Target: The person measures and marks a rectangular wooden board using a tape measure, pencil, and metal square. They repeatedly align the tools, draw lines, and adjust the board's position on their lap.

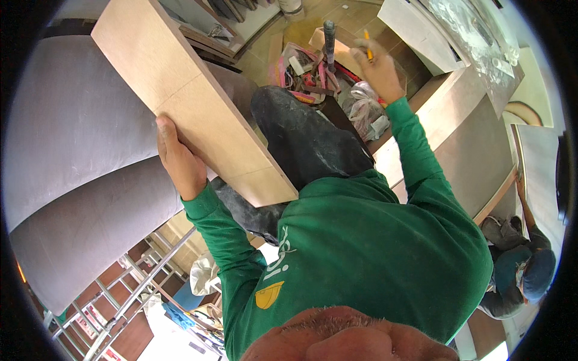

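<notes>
My left hand (180, 159) grips the long edge of a pale wooden board (186, 105), which lies slanted across my lap with two faint lines across its face. My right hand (379, 72), raised at the upper right, has a yellow pencil (367, 39) between its fingers. Below and left of that hand, a dark upright tool handle (329, 42) rises from a pink-edged bag of tools (301, 72). A crumpled plastic bag (364, 102) is near my right wrist.
Grey padded panels (72, 102) fill the left side. Below them stands a metal ladder (108, 307). Wooden panels and a long surface (457, 156) run along the right. A co-worker in a blue cap (536, 271) is at the lower right. A white bucket (291, 6) is at top.
</notes>
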A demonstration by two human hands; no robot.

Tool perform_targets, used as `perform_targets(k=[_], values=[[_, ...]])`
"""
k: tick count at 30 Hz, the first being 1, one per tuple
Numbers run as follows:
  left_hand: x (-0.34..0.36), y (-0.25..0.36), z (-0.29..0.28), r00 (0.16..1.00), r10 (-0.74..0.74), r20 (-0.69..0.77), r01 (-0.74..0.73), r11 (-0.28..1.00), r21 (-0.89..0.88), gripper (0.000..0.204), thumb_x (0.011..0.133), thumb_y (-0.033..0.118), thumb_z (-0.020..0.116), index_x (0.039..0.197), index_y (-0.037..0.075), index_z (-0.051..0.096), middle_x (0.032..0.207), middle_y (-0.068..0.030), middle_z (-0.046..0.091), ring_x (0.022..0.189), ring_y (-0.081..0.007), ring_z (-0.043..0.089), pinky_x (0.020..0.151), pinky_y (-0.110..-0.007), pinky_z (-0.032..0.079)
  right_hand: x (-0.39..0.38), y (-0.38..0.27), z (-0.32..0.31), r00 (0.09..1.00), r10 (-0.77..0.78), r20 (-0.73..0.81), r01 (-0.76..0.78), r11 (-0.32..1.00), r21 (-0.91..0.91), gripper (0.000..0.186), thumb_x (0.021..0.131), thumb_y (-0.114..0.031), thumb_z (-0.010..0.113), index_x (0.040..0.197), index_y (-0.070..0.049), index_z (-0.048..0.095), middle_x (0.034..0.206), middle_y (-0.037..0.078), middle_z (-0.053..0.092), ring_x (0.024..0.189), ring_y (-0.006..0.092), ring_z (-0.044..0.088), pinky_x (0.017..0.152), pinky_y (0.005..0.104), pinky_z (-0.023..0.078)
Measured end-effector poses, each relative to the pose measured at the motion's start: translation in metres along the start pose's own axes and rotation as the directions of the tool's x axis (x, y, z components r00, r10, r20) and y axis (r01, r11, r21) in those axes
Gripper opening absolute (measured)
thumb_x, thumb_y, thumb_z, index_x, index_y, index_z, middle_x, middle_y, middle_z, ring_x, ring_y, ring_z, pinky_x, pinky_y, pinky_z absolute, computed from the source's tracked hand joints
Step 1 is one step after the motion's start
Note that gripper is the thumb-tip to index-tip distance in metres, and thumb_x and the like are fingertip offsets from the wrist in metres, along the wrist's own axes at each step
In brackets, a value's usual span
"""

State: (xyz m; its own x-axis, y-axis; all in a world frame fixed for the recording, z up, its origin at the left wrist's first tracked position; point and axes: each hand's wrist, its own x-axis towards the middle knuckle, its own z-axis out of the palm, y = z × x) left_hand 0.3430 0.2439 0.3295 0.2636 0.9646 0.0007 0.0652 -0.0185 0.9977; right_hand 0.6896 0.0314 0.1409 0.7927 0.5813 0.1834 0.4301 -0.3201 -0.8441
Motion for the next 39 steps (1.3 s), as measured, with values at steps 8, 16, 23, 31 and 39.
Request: perform_targets(k=[8,16,23,31,39], values=[[-0.019,-0.004,-0.052,0.994,0.097,-0.057,-0.078,0.96,0.268,0.045,0.12,0.048,0.056,0.111,0.004,0.065,0.104,0.0007,0.057,0.1,-0.0119,0.049,0.092,-0.029,0.041,0.078,0.187,0.064,0.974,0.165,0.156,-0.106,0.939,-0.328,0.055,0.105,-0.045,0.073,0.139,-0.002,0.067,0.12,0.033,0.076,0.117,0.0509,0.074,0.101,0.0554,0.058],[-0.068,0.015,-0.127,0.997,0.071,-0.014,-0.044,0.753,0.656,0.047,0.121,0.048,0.053,0.099,0.007,0.057,0.092,0.0039,0.044,0.088,-0.0108,0.039,0.079,-0.029,0.035,0.104,0.321,0.152,0.789,0.547,0.281,-0.215,0.673,-0.708,0.071,0.103,-0.052,0.072,0.152,-0.003,0.059,0.146,0.03,0.069,0.137,0.0467,0.067,0.115,0.0583,0.052],[-0.099,-0.035,-0.171,0.993,-0.044,-0.108,0.1,0.794,0.599,0.052,0.121,0.052,0.05,0.098,0.006,0.058,0.09,0.0034,0.044,0.086,-0.0126,0.039,0.078,-0.029,0.035,0.11,0.373,0.134,0.885,0.422,0.197,-0.205,0.734,-0.648,0.062,0.1,-0.05,0.075,0.143,-0.005,0.07,0.144,0.029,0.071,0.138,0.0457,0.067,0.113,0.0552,0.054],[-0.088,-0.051,-0.167,0.983,-0.095,-0.155,0.16,0.857,0.489,0.056,0.119,0.058,0.052,0.094,0.009,0.061,0.077,0.0077,0.041,0.069,-0.0067,0.036,0.06,-0.028,0.028,0.121,0.21,0.042,0.985,0.164,0.052,-0.17,0.974,0.147,0.03,0.109,-0.029,0.074,0.108,0.001,0.076,0.095,-0.001,0.068,0.088,0.0124,0.057,0.079,0.0318,0.051],[-0.063,-0.044,-0.153,1.0,-0.003,-0.017,0.009,0.925,0.379,0.054,0.117,0.057,0.056,0.098,0.008,0.066,0.077,0.0093,0.042,0.068,-0.0041,0.034,0.057,-0.027,0.026,0.118,-0.011,-0.188,0.959,-0.144,-0.243,0.185,0.97,0.157,0.03,0.11,-0.027,0.075,0.129,-0.004,0.08,0.12,0.004,0.079,0.111,0.0152,0.068,0.097,0.0312,0.052]])
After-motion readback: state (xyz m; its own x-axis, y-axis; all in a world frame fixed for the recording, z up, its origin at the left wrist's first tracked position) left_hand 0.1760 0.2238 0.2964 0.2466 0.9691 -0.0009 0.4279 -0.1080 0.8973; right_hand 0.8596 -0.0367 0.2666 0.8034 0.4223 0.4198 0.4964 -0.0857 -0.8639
